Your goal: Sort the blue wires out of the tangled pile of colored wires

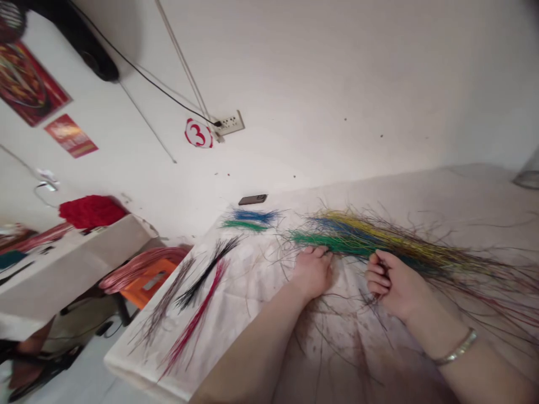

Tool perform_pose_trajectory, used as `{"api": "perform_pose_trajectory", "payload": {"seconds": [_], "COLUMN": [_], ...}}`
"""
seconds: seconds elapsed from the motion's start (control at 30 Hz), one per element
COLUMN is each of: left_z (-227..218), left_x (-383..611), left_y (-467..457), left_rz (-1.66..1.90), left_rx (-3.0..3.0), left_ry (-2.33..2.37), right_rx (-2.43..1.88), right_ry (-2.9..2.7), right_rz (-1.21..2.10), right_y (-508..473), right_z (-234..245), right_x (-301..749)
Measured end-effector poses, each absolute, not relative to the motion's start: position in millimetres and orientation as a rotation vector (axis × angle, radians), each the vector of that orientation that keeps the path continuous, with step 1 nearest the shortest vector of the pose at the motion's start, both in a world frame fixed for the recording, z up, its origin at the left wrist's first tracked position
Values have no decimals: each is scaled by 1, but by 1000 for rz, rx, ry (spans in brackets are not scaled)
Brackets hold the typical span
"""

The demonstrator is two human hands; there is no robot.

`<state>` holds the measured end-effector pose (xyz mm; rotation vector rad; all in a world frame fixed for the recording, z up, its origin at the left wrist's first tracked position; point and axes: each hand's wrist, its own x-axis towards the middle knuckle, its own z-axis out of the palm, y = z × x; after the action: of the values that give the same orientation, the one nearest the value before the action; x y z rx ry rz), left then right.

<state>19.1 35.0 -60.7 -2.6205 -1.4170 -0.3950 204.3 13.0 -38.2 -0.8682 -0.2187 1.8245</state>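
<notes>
A big mixed pile of thin wires [379,238], green, blue, yellow and dark, lies across the white-covered table [269,269]. My left hand [312,272] rests knuckles-up at the pile's green end, fingers curled onto the strands. My right hand [389,283] sits just right of it, fingers curled in a loose fist at the pile's near edge, with a few dark strands under it. A metal bangle [457,348] is on my right wrist.
Sorted bunches lie to the left: red wires [197,317], black wires [206,272], grey wires [164,303], and blue and green wires [250,220]. A phone [252,199] lies near the wall. An orange stool [147,280] with pink wire coils stands beside the table's left edge.
</notes>
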Motion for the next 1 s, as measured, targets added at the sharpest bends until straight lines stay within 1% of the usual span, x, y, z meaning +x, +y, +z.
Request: {"api": "perform_pose_trajectory", "payload": {"seconds": [0.27,0.47,0.57,0.67,0.83,1.0], "left_z": [-54,-43,-42,-42,-42,-38], "left_x": [19,18,19,19,16,11], "left_y": [28,20,19,20,24,24], "left_rz": [-485,-841,-926,-936,-913,-891], "left_rx": [-2607,-2623,-2608,-2587,-2496,-2449], "left_ry": [-1409,-1340,-1342,-1404,-1663,-1755], "right_rx": [-904,-902,-907,-920,-901,-879], "right_ry": [-227,-227,-247,-265,-279,-287], "right_rz": [1836,1876,1886,1873,1874,1895], "right_y": [13,11,10,9,9,8], "right_z": [-45,-44,-41,-38,-35,-34], "right_x": [205,203,202,200,199,198]}}
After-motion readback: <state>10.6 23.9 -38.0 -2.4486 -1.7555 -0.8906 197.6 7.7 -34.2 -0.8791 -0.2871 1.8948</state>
